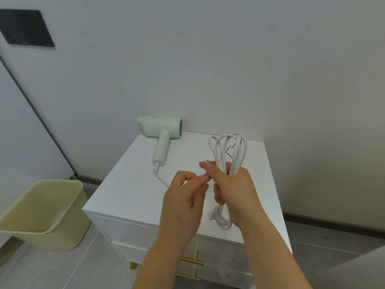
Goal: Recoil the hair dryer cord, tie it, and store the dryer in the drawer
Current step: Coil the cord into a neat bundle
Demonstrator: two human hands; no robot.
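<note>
A pale green hair dryer (160, 128) lies on the back left of the white cabinet top (129, 192), handle toward me. Its white cord (228, 149) is gathered into several long loops. My right hand (233, 188) grips the bundle round its middle, loops sticking up above the fist and hanging below it with the plug. My left hand (185, 197) pinches the stretch of cord that runs from the dryer handle, right beside my right thumb. A thin black tie (230, 150) lies on the cabinet top behind the loops. The drawer front (150, 234) below is closed.
The cabinet stands in a corner with walls behind and to the right. A cream waste bin (43, 211) stands on the floor to the left. Gold drawer handles (192, 262) show under my forearms. A dark panel (27, 29) hangs on the wall at upper left.
</note>
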